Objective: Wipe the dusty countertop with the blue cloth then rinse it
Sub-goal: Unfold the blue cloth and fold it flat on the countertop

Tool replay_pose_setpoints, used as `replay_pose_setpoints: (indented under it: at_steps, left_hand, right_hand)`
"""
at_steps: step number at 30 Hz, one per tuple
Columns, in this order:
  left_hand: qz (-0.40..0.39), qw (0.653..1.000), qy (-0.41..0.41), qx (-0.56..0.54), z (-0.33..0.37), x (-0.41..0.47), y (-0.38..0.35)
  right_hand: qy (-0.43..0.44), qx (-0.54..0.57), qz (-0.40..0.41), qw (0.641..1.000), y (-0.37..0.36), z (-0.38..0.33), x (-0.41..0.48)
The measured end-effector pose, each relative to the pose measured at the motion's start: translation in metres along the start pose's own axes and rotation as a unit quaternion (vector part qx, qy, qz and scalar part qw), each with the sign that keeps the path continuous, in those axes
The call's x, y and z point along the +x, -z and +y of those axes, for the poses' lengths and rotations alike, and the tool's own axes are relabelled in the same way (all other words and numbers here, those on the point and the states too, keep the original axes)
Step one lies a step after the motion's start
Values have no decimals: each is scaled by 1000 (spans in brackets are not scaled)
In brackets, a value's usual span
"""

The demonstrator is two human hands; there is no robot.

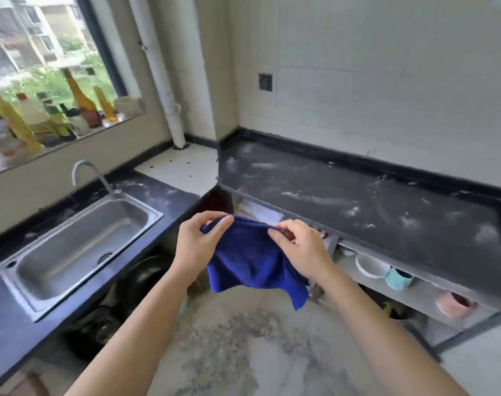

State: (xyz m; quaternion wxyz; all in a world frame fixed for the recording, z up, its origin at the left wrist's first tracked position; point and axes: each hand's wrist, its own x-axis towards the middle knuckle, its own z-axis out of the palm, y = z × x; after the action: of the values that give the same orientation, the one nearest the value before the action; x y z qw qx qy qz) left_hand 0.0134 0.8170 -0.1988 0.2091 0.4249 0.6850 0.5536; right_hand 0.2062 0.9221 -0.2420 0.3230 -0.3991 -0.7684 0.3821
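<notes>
One blue cloth (252, 258), two bare hands, one steel sink (80, 252), one tap (85, 172). Two dark table runs meeting at the far corner: left table (163, 195) carrying the sink, right table (357, 212) streaked and spotted with pale dust.

Cloth held in mid-air over the floor (243, 352), between the two tables, touching neither. Left hand (197, 247) pinching the cloth's upper left edge, fingers (225, 221) curled over the hem. Right hand (300, 252) pinching the upper right edge, fingers (276, 232) bent down onto the fabric. Both forearms reaching in from the near edge, wrists raised, top edge of the cloth stretched between the hands, rest hanging loose with one corner drooping lowest at the right.

White pipe (163, 81) running down the far corner. Row of bottles (52, 115) on the window sill at far left, blurred, exact count unclear. One dark socket (265, 81) on the far wall. Open shelf (414, 295) under the right table with cups lying on their sides: one white (370, 265), one pale blue (397, 278), one pink (454, 304). Dark pan (146, 275) under the left table, partly hidden by the left forearm.
</notes>
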Motion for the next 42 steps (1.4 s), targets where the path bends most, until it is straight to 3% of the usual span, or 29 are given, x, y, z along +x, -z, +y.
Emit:
replay_pose_setpoints:
  at_steps: [4, 12, 18, 22, 28, 32, 37, 42]
  left_hand:
    - [-48, 999, -3, 2, 6, 47, -71]
    - [-118, 993, 9, -6, -27, 165, -173]
    - [-211, 978, 1, -8, -72, 288, -239]
    - [-270, 962, -23, 23, -85, 366, -273]
    - [-309, 951, -17, 10, -85, 453, -331]
    - [-338, 939, -38, 58, -95, 494, -374]
    - [-313, 940, -83, 107, -78, 549, -429]
    - [-245, 937, -189, 163, -68, 599, -472]
  right_hand:
    - [-53, -1, 31, 998, 49, 48, 33]
    - [-80, -19, 94, 992, 92, 121, 121]
    - [-168, -80, 98, 978, 103, 172, 211]
    - [-207, -184, 57, 959, 114, 184, 270]
    - [-221, -153, 108, 957, 130, 217, 336]
    - [-227, -170, 111, 952, 149, 254, 374]
    - [-199, -189, 164, 947, 190, 294, 435]
    - [-134, -205, 206, 947, 216, 329, 496]
